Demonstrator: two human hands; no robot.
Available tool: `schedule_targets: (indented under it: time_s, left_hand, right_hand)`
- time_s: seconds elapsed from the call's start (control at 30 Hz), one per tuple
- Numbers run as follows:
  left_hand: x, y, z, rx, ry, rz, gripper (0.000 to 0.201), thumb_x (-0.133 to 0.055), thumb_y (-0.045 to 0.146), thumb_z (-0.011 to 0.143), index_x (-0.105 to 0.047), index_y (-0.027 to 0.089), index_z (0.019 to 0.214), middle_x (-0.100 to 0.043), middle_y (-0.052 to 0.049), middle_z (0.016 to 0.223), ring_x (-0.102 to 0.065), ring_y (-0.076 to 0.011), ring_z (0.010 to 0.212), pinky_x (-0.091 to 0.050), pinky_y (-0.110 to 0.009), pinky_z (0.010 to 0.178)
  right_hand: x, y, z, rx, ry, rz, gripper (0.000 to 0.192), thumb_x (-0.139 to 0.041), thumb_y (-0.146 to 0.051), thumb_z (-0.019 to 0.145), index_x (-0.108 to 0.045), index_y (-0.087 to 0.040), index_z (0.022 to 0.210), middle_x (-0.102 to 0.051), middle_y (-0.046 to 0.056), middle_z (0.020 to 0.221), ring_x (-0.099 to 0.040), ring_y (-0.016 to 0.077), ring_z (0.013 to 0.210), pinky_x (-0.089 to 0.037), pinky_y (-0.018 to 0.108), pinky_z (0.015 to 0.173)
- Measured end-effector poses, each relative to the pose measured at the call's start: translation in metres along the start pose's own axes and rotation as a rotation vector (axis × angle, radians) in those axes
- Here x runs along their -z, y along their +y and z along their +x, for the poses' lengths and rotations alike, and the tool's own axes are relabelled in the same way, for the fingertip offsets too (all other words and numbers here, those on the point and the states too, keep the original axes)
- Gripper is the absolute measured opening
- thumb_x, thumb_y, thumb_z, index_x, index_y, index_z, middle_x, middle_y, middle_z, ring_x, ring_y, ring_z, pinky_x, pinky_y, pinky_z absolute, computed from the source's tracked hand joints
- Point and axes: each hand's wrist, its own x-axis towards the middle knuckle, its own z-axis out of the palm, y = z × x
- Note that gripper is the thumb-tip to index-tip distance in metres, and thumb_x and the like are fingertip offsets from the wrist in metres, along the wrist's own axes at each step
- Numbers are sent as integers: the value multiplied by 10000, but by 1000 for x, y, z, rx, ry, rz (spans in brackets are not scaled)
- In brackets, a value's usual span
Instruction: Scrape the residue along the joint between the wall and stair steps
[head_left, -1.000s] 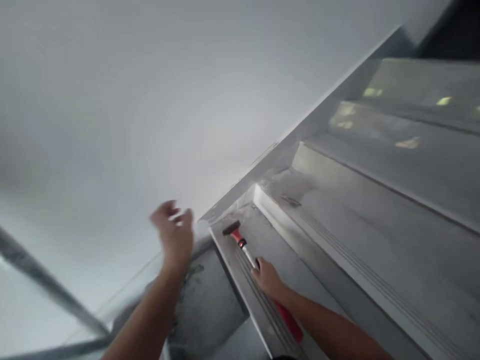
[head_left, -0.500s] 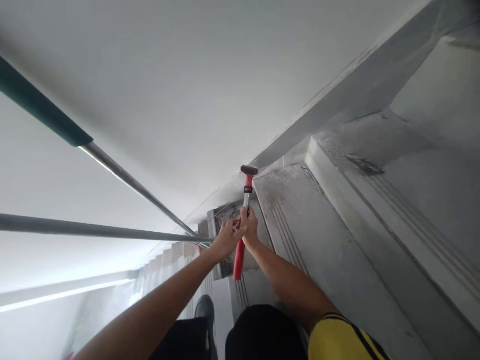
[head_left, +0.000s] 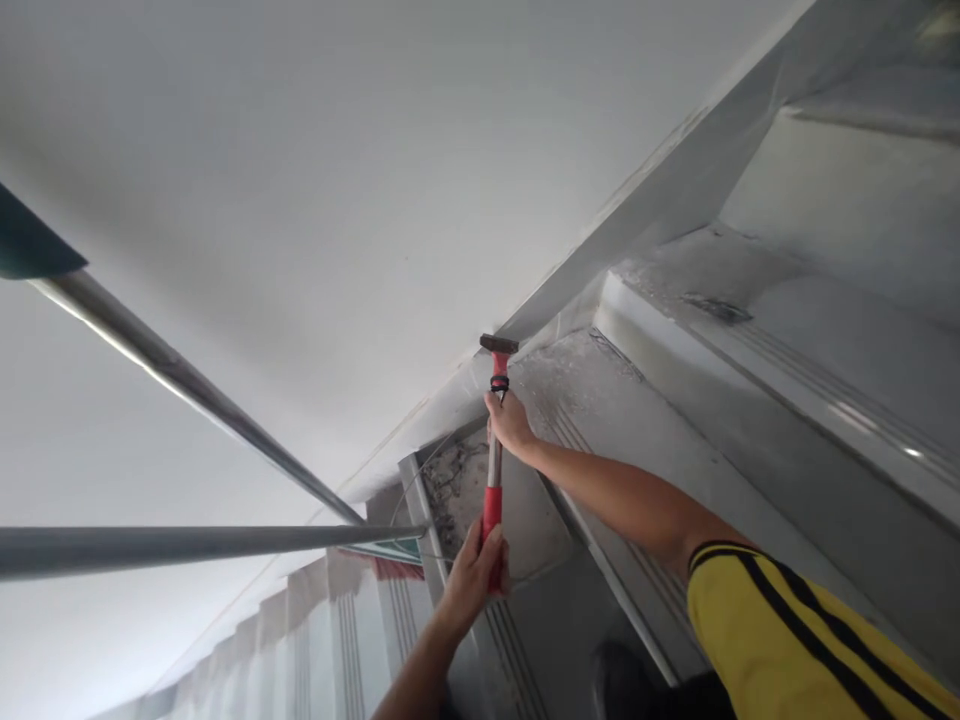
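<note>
A long-handled scraper [head_left: 492,503] with a red grip, metal shaft and flat dark head stands between my hands. My left hand [head_left: 469,578] is wrapped round the red grip at its lower end. Higher up, my right hand [head_left: 513,424] is closed on the shaft just below the red neck. The scraper's head [head_left: 499,344] is at the grey skirting [head_left: 574,270] along the white wall; whether it touches, I cannot tell. Below the tool lies a stair tread [head_left: 517,510] with dark, flaky dirt in its corner.
A metal pole [head_left: 210,400] with a green grip and a grey pole [head_left: 210,550] slant in from the left. Near their lower ends sits a green-and-white piece [head_left: 394,550] with red bristles. Steps [head_left: 300,610] descend at lower left; others rise at right. A dark shoe [head_left: 626,680] is near the bottom.
My hands, close together mid-shaft before, are now apart: the left is down on the red grip, the right up near the head. The view has shifted, and the poles appear lower.
</note>
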Motion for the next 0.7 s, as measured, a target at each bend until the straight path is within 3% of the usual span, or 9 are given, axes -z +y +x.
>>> schedule_targets:
  time_s: [0.17, 0.3, 0.4, 0.47, 0.6, 0.7]
  left_hand:
    - [19, -2, -1, -82, 216, 88, 718, -542, 645, 754, -389, 186, 1285, -544, -10, 786, -495, -124, 588, -456, -243, 508]
    - [37, 3, -11, -83, 271, 74, 882, -549, 665, 741, -321, 123, 1398, -578, -48, 883, -491, -126, 630, -474, -255, 574]
    - [45, -9, -23, -40, 235, 57, 992, -575, 684, 711, -278, 59, 1423, -548, -14, 681, -461, -129, 556, -433, -243, 514]
    - [46, -18, -34, -56, 189, 39, 943, -561, 645, 754, -263, 65, 1435, -532, -5, 625, -458, -131, 530, -418, -238, 492]
    - [42, -27, -56, -151, 179, -46, 814, -580, 530, 803, -272, 143, 1449, -631, -68, 855, -558, -149, 690, -477, -230, 624]
    - [42, -29, -63, -118, 142, -78, 829, -626, 513, 777, -289, 159, 1446, -641, -97, 1007, -582, -199, 884, -503, -242, 705]
  right_hand:
    - [-7, -6, 16, 5, 72, 175, 271, -394, -433, 899, -393, -201, 758, -431, -62, 381, -468, 113, 306, -345, 182, 357]
    - [-13, -12, 14, -36, 113, 237, 269, -375, -412, 906, -391, -206, 733, -425, -56, 369, -461, 121, 283, -336, 189, 328]
    - [-21, -8, 5, -40, 54, 205, 300, -396, -408, 900, -388, -208, 676, -416, -47, 352, -454, 113, 279, -331, 181, 317]
    - [-23, -6, 3, -57, 15, 223, 341, -390, -426, 900, -388, -208, 639, -415, -38, 345, -453, 115, 273, -337, 184, 308]
    - [-12, -9, 7, -111, 48, 297, 366, -350, -432, 913, -387, -205, 629, -420, -35, 338, -457, 122, 263, -352, 193, 297]
    - [-7, -12, 8, -142, 31, 267, 350, -375, -421, 909, -381, -207, 632, -415, -35, 328, -454, 132, 252, -328, 200, 274]
